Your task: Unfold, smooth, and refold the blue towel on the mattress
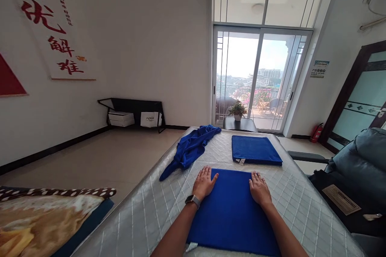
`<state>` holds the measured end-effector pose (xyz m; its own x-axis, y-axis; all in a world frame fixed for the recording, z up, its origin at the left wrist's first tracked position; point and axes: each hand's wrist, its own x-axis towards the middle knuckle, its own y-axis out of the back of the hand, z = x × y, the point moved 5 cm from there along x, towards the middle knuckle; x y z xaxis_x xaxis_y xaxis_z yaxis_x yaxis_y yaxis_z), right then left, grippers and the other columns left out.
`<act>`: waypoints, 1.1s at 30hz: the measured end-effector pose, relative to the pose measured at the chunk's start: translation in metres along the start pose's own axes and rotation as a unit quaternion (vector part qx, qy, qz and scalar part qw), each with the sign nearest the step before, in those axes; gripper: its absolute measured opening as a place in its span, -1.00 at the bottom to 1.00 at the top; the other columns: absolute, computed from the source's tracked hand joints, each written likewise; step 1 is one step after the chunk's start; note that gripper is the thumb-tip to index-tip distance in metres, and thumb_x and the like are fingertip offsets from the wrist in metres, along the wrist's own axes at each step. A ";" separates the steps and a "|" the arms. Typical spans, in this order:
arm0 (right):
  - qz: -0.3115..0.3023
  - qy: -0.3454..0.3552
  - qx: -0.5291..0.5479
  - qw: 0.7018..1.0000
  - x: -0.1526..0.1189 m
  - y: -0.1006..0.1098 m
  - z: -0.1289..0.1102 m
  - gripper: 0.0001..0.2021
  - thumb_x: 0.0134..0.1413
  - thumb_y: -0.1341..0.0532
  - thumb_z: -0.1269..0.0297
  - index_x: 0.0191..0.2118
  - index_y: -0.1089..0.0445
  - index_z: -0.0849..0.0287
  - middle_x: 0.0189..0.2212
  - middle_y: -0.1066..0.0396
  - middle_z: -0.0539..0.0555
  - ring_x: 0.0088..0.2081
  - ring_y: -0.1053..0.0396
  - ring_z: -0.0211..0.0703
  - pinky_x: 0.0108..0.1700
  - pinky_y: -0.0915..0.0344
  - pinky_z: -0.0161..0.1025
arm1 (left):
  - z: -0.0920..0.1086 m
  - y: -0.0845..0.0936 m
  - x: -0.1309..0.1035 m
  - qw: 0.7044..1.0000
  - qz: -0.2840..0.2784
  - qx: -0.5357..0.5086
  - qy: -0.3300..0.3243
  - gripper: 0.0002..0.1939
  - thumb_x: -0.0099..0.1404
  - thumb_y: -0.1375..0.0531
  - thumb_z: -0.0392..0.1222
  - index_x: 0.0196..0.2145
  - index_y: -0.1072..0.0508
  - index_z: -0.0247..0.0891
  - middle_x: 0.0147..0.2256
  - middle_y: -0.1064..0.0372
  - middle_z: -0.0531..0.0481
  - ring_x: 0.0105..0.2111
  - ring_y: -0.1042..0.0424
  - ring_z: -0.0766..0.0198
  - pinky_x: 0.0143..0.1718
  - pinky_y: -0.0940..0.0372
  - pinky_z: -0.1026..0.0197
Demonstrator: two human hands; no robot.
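Note:
A blue cloth (232, 213), folded into a flat rectangle, lies in front of me on a quilted silvery-white mattress (144, 209). My left hand (204, 182) rests flat at its far left corner, fingers stretched out. At the far right corner, my right hand (259, 188) also lies flat with its fingers extended. A white tag (191, 245) pokes out at the near left edge. Beyond my right hand sits a neat stack of folded blue cloths (256, 149), also with a white tag. A crumpled blue cloth (191, 148) lies loose to the far left.
A patterned blanket (51, 221) is at the lower left. On the right stands a dark padded chair (358, 160) with a black item on it. A potted plant (238, 109) stands on a small dark table (241, 124) before the sliding glass door (259, 80).

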<state>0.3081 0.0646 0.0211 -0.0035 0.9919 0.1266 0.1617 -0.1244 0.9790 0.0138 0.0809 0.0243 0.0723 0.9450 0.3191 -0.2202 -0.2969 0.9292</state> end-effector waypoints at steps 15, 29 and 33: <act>-0.007 -0.009 -0.002 1.000 -0.003 0.004 -0.002 -0.39 0.34 0.20 0.18 0.42 0.08 0.28 0.42 0.13 0.09 0.43 0.27 -0.12 0.39 0.27 -0.06 | 0.002 0.002 -0.001 1.000 0.022 0.002 -0.003 -0.20 0.45 0.26 0.25 0.29 -0.24 -0.43 0.28 -0.21 -0.29 0.32 -0.13 -0.02 0.32 -0.05 -0.08; -0.008 0.006 -0.006 1.000 -0.004 0.010 -0.006 -0.40 0.33 0.19 0.21 0.41 0.07 0.31 0.42 0.11 0.14 0.43 0.27 -0.10 0.39 0.22 0.00 | -0.004 -0.001 -0.001 1.000 0.003 -0.008 -0.012 -0.24 0.45 0.20 0.22 0.32 -0.20 -0.41 0.33 -0.11 -0.30 0.34 -0.06 -0.07 0.32 -0.04 -0.11; -0.001 0.004 0.002 1.000 -0.004 0.006 -0.005 -0.40 0.35 0.21 0.19 0.41 0.07 0.32 0.42 0.12 0.14 0.43 0.27 -0.08 0.39 0.23 0.01 | -0.005 0.006 -0.003 1.000 0.005 0.025 0.010 -0.20 0.45 0.22 0.23 0.31 -0.20 -0.49 0.33 -0.09 -0.36 0.36 0.00 -0.11 0.33 0.01 -0.14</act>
<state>0.3044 0.0600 0.0274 -0.0124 0.9921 0.1252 0.1658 -0.1215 0.9786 0.0072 0.0774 0.0277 0.0512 0.9446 0.3243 -0.1722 -0.3115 0.9345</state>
